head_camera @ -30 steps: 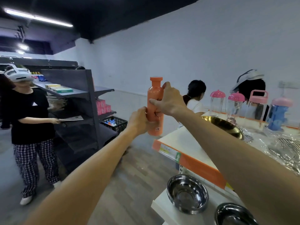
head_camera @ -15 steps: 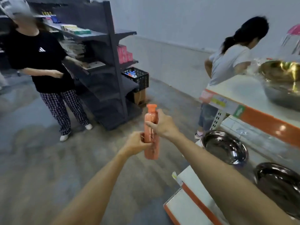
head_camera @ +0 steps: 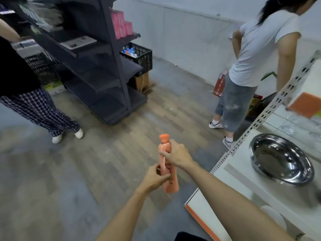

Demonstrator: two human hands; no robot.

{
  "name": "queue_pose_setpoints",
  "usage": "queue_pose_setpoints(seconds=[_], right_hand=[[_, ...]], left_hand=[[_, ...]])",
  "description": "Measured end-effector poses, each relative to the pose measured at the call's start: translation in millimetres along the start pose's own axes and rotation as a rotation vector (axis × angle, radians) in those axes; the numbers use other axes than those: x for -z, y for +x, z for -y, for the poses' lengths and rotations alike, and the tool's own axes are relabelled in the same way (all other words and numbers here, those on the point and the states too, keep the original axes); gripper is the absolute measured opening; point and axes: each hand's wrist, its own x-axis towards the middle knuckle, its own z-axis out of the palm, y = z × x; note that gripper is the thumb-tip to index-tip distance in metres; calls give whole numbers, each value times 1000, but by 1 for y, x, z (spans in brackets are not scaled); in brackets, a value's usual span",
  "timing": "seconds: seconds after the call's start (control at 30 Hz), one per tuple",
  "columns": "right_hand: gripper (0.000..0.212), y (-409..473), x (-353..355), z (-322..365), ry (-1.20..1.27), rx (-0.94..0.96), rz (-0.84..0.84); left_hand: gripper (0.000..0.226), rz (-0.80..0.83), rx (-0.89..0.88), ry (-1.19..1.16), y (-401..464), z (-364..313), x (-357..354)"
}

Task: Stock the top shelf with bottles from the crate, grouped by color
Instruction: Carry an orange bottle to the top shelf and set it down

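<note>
Head view: orange bottle (head_camera: 167, 164) lowered from shelf height, both hands on it.

A second ago it was raised near the top shelf; now it hangs upright over the wooden floor beside the lower shelf (head_camera: 243, 185), so stocking looks unfinished. Right hand (head_camera: 177, 156) wraps its fingers around the upper body below the cap; left hand (head_camera: 154, 176) pinches the lower body. A black crate (head_camera: 139, 55) of bottles stands well apart.
</note>
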Motion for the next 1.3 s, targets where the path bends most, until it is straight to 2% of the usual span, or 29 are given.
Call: queue_pose_setpoints(seconds=[0.1, 0.27, 0.5, 0.7, 0.87, 1.07, 1.13, 1.3], right_hand=[[44, 35, 6, 7, 40, -13, -18], [69, 104, 19, -3, 222, 2, 41], [52, 232, 38, -22, 230, 24, 113], [42, 337, 70, -6, 310, 64, 84], [50, 422, 87, 9, 435, 44, 108], [66, 543, 107, 22, 459, 9, 70], [67, 582, 115, 26, 473, 6, 43], [56, 694, 155, 58, 499, -54, -25]], left_hand=[[38, -44, 6, -1, 33, -8, 16], [36, -78, -1, -25, 105, -26, 49], [31, -128, 63, -159, 221, -76, 89], [42, -124, 30, -130, 322, -133, 121], [46, -107, 14, -84, 404, -164, 145], [52, -71, -8, -44, 522, -202, 184], [57, -65, -34, -44, 556, -218, 198], [49, 12, -71, -15, 667, -277, 246]])
